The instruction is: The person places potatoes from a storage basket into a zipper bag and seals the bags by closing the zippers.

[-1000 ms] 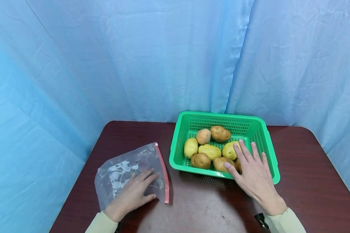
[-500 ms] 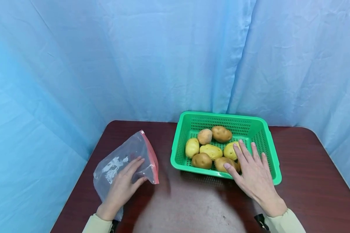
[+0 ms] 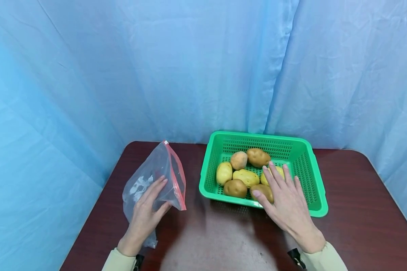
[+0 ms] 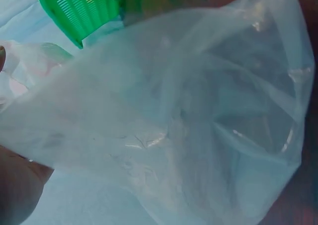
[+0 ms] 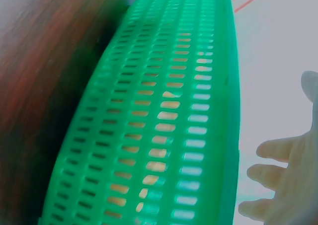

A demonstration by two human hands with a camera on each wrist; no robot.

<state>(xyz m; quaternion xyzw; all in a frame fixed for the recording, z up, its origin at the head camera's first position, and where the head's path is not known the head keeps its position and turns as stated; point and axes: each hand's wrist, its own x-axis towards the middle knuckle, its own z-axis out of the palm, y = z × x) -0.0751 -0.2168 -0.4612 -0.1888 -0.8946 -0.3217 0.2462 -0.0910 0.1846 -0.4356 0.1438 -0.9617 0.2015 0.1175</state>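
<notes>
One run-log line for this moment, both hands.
left hand: holds clear zip bag, mouth parted | right hand: over green basket, fingers spread | potatoes: in basket

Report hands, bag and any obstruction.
Left hand holding red-zip plastic bag, mouth parted. Right hand spread over green basket, partly hiding potatoes.

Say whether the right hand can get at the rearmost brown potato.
Likely yes: the right hand is open above the open-topped green basket, and nothing lies on the brown potato.
</notes>
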